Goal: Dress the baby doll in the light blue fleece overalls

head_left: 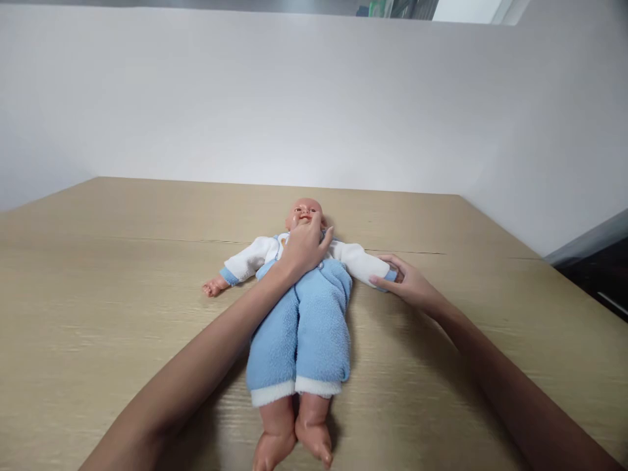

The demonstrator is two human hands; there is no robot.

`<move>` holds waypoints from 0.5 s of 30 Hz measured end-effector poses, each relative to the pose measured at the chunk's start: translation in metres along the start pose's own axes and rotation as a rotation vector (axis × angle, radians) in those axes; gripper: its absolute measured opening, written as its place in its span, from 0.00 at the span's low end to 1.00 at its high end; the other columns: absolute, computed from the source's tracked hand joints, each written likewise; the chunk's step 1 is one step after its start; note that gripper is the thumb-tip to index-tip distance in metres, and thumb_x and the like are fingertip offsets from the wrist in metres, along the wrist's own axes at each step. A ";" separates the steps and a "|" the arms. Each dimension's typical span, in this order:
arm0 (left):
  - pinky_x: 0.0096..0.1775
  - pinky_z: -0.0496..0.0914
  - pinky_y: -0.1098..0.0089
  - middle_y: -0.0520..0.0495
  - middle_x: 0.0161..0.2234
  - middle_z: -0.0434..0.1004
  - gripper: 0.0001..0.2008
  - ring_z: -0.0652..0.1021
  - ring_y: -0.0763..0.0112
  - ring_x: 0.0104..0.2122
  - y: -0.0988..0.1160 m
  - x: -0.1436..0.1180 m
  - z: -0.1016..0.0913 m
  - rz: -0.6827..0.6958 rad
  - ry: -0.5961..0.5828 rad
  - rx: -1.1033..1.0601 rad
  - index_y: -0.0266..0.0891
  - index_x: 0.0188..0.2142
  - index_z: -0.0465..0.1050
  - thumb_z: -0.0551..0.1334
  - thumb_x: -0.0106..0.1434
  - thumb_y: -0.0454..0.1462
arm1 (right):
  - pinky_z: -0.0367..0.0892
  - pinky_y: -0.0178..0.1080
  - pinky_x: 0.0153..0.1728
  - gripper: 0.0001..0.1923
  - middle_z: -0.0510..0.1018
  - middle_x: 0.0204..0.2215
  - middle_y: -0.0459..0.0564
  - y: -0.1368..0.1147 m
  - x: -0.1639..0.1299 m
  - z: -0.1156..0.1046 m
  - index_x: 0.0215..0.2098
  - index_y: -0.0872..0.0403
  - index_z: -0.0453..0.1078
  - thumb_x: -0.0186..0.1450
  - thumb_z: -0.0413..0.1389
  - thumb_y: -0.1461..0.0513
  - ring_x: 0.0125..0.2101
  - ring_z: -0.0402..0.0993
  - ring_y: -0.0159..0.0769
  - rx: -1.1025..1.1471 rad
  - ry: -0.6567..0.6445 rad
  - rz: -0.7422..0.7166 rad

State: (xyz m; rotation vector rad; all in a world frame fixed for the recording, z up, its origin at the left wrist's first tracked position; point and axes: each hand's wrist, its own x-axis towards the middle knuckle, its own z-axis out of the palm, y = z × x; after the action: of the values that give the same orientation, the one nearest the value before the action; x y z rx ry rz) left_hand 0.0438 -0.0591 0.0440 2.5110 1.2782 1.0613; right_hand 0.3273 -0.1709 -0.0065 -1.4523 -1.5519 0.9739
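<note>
Hands at a baby doll lying face-up on a pale wood-grain surface (122, 327). Left hand (304, 245), fingers loosely curved, rests on the upper chest of the plastic baby doll in a light-blue fleece romper with white sleeves (307, 320), its fingertips at the doll's chin and neckline; whether it pinches the fabric cannot be told. Right hand (407, 282) closes around the end of the doll's outstretched arm on that side, thumb above and fingers beneath the blue cuff (391, 275), hiding the doll's own hand. Both forearms of the person enter from the bottom edge and converge on the doll.

The doll lies near the middle of the surface, bare head (305, 212) pointing away from the camera, bare feet (294, 441) toward it, legs together. Its other arm extends sideways, the small plastic hand (213, 286) lying on the surface.

A plain white wall (314, 98) rises behind the far edge of the surface. No container appears in view.
</note>
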 end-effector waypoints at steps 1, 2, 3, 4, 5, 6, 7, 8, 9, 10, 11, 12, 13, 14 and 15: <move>0.59 0.63 0.49 0.38 0.43 0.83 0.11 0.78 0.48 0.52 0.000 -0.001 -0.003 0.026 0.020 0.069 0.41 0.49 0.70 0.55 0.79 0.44 | 0.80 0.50 0.52 0.32 0.84 0.55 0.55 0.002 -0.002 -0.003 0.59 0.47 0.74 0.61 0.71 0.45 0.50 0.83 0.52 -0.019 0.008 -0.015; 0.59 0.63 0.48 0.37 0.43 0.82 0.11 0.76 0.47 0.54 0.000 -0.002 -0.007 0.048 0.038 0.125 0.41 0.48 0.71 0.55 0.79 0.44 | 0.79 0.51 0.52 0.31 0.84 0.54 0.55 0.003 -0.003 -0.006 0.58 0.47 0.74 0.62 0.71 0.45 0.50 0.83 0.53 -0.056 0.019 -0.035; 0.58 0.62 0.47 0.37 0.45 0.82 0.12 0.75 0.46 0.55 -0.001 -0.004 -0.011 0.063 0.058 0.165 0.41 0.48 0.71 0.55 0.79 0.45 | 0.78 0.52 0.53 0.29 0.84 0.54 0.55 0.004 -0.004 -0.010 0.57 0.47 0.75 0.63 0.70 0.45 0.50 0.83 0.53 -0.116 0.033 -0.063; 0.58 0.62 0.47 0.36 0.47 0.82 0.12 0.75 0.46 0.55 -0.002 -0.007 -0.015 0.074 0.079 0.184 0.41 0.48 0.72 0.55 0.79 0.45 | 0.77 0.53 0.54 0.28 0.84 0.53 0.55 0.006 -0.004 -0.013 0.57 0.47 0.75 0.64 0.69 0.45 0.50 0.83 0.54 -0.195 0.048 -0.099; 0.57 0.62 0.47 0.36 0.50 0.81 0.12 0.74 0.46 0.56 -0.004 -0.010 -0.020 0.082 0.103 0.185 0.41 0.48 0.72 0.55 0.79 0.45 | 0.76 0.54 0.55 0.26 0.84 0.53 0.55 0.007 -0.004 -0.016 0.56 0.47 0.76 0.65 0.68 0.45 0.51 0.82 0.54 -0.289 0.063 -0.142; 0.57 0.61 0.47 0.37 0.52 0.80 0.11 0.74 0.47 0.56 -0.007 -0.015 -0.026 0.088 0.131 0.171 0.42 0.49 0.73 0.56 0.79 0.45 | 0.74 0.56 0.56 0.25 0.84 0.53 0.55 0.010 -0.003 -0.017 0.56 0.47 0.76 0.67 0.66 0.45 0.51 0.81 0.55 -0.386 0.078 -0.186; 0.58 0.61 0.47 0.38 0.53 0.79 0.11 0.74 0.48 0.56 -0.010 -0.021 -0.032 0.089 0.158 0.143 0.42 0.50 0.73 0.56 0.79 0.45 | 0.73 0.57 0.57 0.24 0.84 0.53 0.55 0.012 -0.002 -0.018 0.57 0.47 0.77 0.68 0.65 0.45 0.52 0.80 0.56 -0.474 0.091 -0.228; 0.58 0.61 0.48 0.39 0.53 0.79 0.11 0.74 0.50 0.55 -0.013 -0.029 -0.037 0.091 0.180 0.101 0.43 0.50 0.73 0.57 0.78 0.44 | 0.71 0.59 0.58 0.25 0.84 0.53 0.56 0.014 -0.001 -0.018 0.58 0.47 0.76 0.69 0.63 0.45 0.53 0.79 0.57 -0.543 0.102 -0.263; 0.58 0.62 0.50 0.41 0.52 0.79 0.10 0.74 0.52 0.54 -0.018 -0.037 -0.042 0.091 0.194 0.045 0.43 0.50 0.73 0.57 0.78 0.44 | 0.69 0.60 0.60 0.26 0.83 0.55 0.57 0.015 0.000 -0.016 0.60 0.47 0.75 0.70 0.62 0.45 0.55 0.78 0.58 -0.594 0.118 -0.295; 0.57 0.64 0.52 0.42 0.50 0.79 0.10 0.75 0.55 0.52 -0.024 -0.047 -0.047 0.082 0.206 -0.017 0.43 0.50 0.72 0.57 0.79 0.44 | 0.68 0.62 0.61 0.27 0.82 0.57 0.58 0.015 0.000 -0.014 0.63 0.48 0.74 0.70 0.61 0.46 0.57 0.77 0.59 -0.631 0.146 -0.328; 0.55 0.66 0.54 0.43 0.48 0.78 0.10 0.75 0.57 0.49 -0.030 -0.057 -0.050 0.061 0.221 -0.081 0.43 0.49 0.72 0.57 0.79 0.44 | 0.65 0.63 0.63 0.29 0.80 0.60 0.59 0.013 -0.001 -0.011 0.65 0.49 0.72 0.71 0.61 0.47 0.60 0.75 0.60 -0.658 0.188 -0.364; 0.53 0.68 0.56 0.44 0.46 0.78 0.10 0.76 0.59 0.46 -0.038 -0.068 -0.053 0.017 0.238 -0.139 0.43 0.48 0.71 0.56 0.79 0.45 | 0.63 0.64 0.65 0.30 0.78 0.63 0.60 0.008 -0.003 -0.006 0.68 0.49 0.70 0.71 0.61 0.48 0.62 0.72 0.61 -0.674 0.236 -0.406; 0.49 0.70 0.59 0.44 0.44 0.77 0.11 0.75 0.61 0.43 -0.045 -0.079 -0.055 -0.048 0.261 -0.181 0.43 0.48 0.71 0.56 0.79 0.46 | 0.61 0.64 0.67 0.31 0.76 0.65 0.60 0.001 -0.006 -0.001 0.69 0.49 0.68 0.71 0.61 0.49 0.64 0.70 0.60 -0.680 0.283 -0.452; 0.46 0.70 0.60 0.45 0.43 0.76 0.12 0.75 0.61 0.40 -0.053 -0.089 -0.057 -0.116 0.268 -0.201 0.43 0.48 0.70 0.56 0.79 0.47 | 0.59 0.64 0.68 0.31 0.75 0.66 0.60 -0.008 -0.009 0.006 0.70 0.49 0.68 0.72 0.61 0.51 0.66 0.69 0.60 -0.669 0.318 -0.497; 0.45 0.70 0.60 0.45 0.42 0.76 0.13 0.75 0.61 0.40 -0.060 -0.099 -0.059 -0.168 0.244 -0.200 0.43 0.49 0.70 0.55 0.79 0.48 | 0.58 0.63 0.69 0.29 0.75 0.66 0.59 -0.018 -0.013 0.015 0.70 0.48 0.68 0.72 0.60 0.52 0.66 0.68 0.58 -0.636 0.335 -0.536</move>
State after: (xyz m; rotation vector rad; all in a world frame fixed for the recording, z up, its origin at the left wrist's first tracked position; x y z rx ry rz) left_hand -0.0723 -0.1069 0.0107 2.1395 1.3386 1.4099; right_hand 0.3071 -0.1856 0.0036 -1.3804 -1.9280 -0.0935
